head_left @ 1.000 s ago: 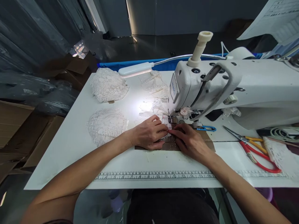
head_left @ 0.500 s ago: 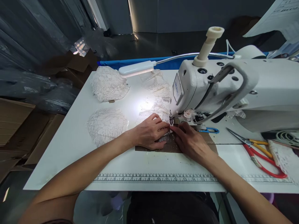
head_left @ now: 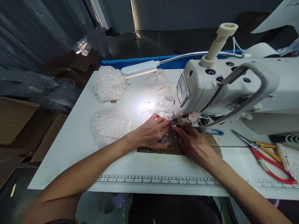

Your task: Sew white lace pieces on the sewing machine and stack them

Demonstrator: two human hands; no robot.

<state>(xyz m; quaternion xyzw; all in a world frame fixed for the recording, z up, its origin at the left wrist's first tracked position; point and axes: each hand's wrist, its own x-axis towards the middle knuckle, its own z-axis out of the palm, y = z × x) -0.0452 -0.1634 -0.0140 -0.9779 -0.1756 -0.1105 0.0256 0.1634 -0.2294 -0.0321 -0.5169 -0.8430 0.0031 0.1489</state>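
Note:
My left hand (head_left: 153,132) lies with bent fingers on white lace fabric (head_left: 157,107), its fingertips gripping the lace just left of the presser foot. From the right, my right hand (head_left: 193,143) pinches the near edge of the lace, with thumb and index finger close to the needle. The fingertips of both hands almost meet in front of the white sewing machine (head_left: 196,87). Beneath the hands is a brown plate (head_left: 174,150). The needle and the exact edge held are mostly hidden by the fingers and machine head.
Two lace piles (head_left: 111,84) lie on the table's left. A white lamp (head_left: 140,69) lights the lace. At right are red-handled scissors (head_left: 272,166), a yellow-handled tool (head_left: 268,151) and a blue clip-like item (head_left: 217,132). A printed ruler (head_left: 161,180) runs along the front edge.
The whole view has shifted slightly, so the machine and table appear a little further right. Both hands keep nearly the same place and grip on the lace at the presser foot.

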